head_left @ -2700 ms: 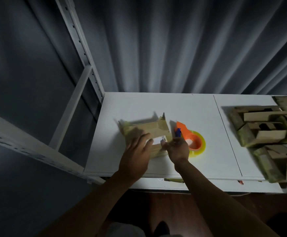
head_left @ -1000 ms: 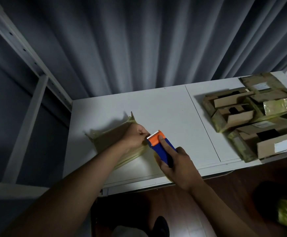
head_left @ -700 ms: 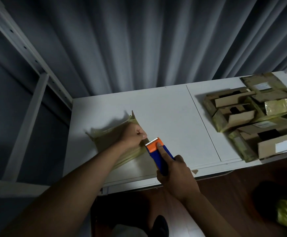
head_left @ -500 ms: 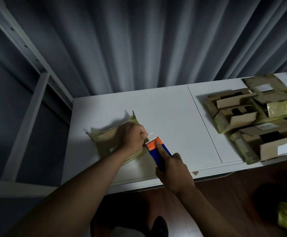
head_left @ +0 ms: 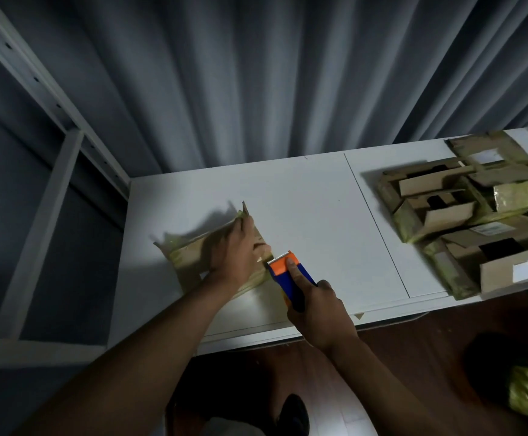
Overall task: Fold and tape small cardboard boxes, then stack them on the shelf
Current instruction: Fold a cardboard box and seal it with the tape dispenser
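- Cardboard box (head_left: 193, 256): small, brown, with yellowish tape on its sides; lies on the left half of the white table (head_left: 303, 209), well in from the back edge and a little in from the left edge. One corner flap stands up at its far right corner.
- Left hand (head_left: 236, 256): rests flat on top of the box, fingers stretched out toward the far right corner and pressing the cardboard down; it grips nothing.
- Tape dispenser (head_left: 288, 275): orange head, blue handle; its toothed front edge sits just beside the right side of the box, close to the left thumb. Whether it touches the box cannot be told.
- Right hand (head_left: 317, 306): wrapped round the blue handle of the dispenser, index finger laid along the top onto the orange head; it hangs over the front edge of the table.
- Table surface: bare white stretch between the box and the seam (head_left: 376, 221) that divides the two panels, and behind the box up to the curtain (head_left: 256, 73).
- Pile of boxes (head_left: 470, 215): several open and taped cardboard boxes crowded on the right panel, reaching its front edge, well apart from the hands.
- Shelf frame (head_left: 52, 127): white metal posts and rails, standing to the left of the table and touching its back left corner.
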